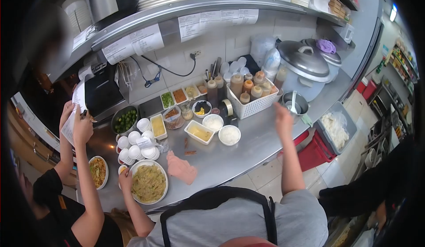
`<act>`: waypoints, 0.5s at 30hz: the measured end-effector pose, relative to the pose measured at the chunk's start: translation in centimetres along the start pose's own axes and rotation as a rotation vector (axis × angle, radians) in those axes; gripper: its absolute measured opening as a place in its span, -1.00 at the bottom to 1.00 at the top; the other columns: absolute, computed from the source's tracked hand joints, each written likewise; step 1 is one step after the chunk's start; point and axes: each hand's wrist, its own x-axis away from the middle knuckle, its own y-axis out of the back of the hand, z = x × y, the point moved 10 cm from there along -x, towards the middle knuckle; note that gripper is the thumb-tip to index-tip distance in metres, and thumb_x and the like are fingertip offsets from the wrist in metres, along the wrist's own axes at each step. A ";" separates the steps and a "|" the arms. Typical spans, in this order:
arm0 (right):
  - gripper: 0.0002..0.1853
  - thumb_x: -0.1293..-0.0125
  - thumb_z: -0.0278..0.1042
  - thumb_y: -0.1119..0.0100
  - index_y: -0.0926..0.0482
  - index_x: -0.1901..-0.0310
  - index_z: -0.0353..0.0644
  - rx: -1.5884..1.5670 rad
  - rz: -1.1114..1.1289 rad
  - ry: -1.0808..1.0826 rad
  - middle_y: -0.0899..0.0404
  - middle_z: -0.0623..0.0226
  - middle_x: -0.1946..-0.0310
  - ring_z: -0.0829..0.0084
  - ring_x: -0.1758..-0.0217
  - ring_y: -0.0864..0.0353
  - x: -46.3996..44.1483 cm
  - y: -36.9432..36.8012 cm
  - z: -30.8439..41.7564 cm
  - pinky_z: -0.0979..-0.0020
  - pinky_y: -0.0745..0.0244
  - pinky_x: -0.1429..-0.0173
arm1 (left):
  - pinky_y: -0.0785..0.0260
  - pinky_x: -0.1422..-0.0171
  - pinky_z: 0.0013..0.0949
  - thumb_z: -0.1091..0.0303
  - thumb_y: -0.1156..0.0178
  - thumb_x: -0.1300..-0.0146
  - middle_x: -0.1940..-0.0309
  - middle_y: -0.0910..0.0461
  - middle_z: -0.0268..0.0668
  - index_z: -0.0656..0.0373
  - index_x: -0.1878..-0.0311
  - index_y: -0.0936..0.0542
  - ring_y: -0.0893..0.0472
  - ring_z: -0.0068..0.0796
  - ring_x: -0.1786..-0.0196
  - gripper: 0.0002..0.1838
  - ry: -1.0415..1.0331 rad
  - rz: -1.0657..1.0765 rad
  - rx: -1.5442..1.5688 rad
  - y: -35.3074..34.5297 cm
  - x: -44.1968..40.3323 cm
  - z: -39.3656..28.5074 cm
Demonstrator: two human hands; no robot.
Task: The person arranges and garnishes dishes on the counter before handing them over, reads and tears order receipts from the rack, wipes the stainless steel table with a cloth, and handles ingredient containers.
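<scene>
Nearest to the camera is the person's own grey shirt [212, 218], with a black strap [239, 193] over it. Beyond it is the metal table [234, 158], and on this stands a wide white bowl [167, 186] of rice [149, 183], which I take as the landmark. The left hand [126, 181] is at the left rim of the bowl, its fingers bent beside a small cup [122, 169] with something yellow inside. Whether they are clamped on the cup or only touch there, I cannot tell. The right hand [283, 116] is well to the right of the bowl, near the metal pot [303, 108] and the white basket [256, 108] of bottles. It is blurred, so I cannot tell if its fingers are apart or together.

In my judgement, the step in hand is divided: the left hand is busy at the bowl, while the right is stretched out near the pot. The next move seems to call for a steady left hand, and for care by the right not to knock the basket.

The bowl is round, so it has no clear long axis; its opening faces upward. The basket, beyond the bowl and to its right, has its long axis roughly along the wall.
</scene>
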 end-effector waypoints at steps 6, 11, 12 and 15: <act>-0.71 -0.10 -0.50 0.09 -0.52 0.14 -0.19 0.543 -0.036 -0.350 -0.51 0.04 0.31 0.04 0.19 -0.52 -4.0 5.7 -18.2 0.16 -0.43 0.16 | -0.33 -0.04 -0.29 0.36 -0.18 -0.01 0.20 -0.57 -0.04 0.27 0.13 -0.56 -0.54 -0.14 0.09 -0.67 -0.015 -0.066 -0.071 -0.4 2.6 0.2; -0.83 -0.11 -0.42 0.06 -0.52 0.34 -0.28 0.697 0.219 -0.512 -0.53 0.01 0.28 0.03 0.20 -0.54 -4.0 1.7 -26.8 0.15 -0.46 0.16 | -0.32 -0.05 -0.29 0.37 -0.16 -0.01 0.19 -0.55 -0.02 0.28 0.14 -0.56 -0.53 -0.12 0.08 -0.68 -0.011 -0.073 -0.089 -0.5 4.0 -1.6; -0.83 -0.11 -0.42 0.06 -0.52 0.34 -0.28 0.693 0.225 -0.499 -0.53 0.01 0.28 0.03 0.20 -0.54 -4.1 0.9 -27.9 0.15 -0.46 0.16 | -0.32 -0.05 -0.28 0.37 -0.16 -0.01 0.19 -0.55 -0.01 0.27 0.14 -0.56 -0.52 -0.11 0.07 -0.69 -0.018 -0.085 -0.086 -0.4 4.2 -2.3; -0.82 -0.11 -0.42 0.06 -0.53 0.34 -0.27 0.739 0.256 -0.406 -0.55 0.04 0.31 0.05 0.25 -0.57 -4.7 -1.9 -30.5 0.16 -0.49 0.21 | -0.31 -0.06 -0.30 0.39 -0.17 0.00 0.17 -0.55 -0.04 0.28 0.13 -0.56 -0.53 -0.17 0.06 -0.68 -0.015 -0.099 -0.121 -0.2 5.3 -5.0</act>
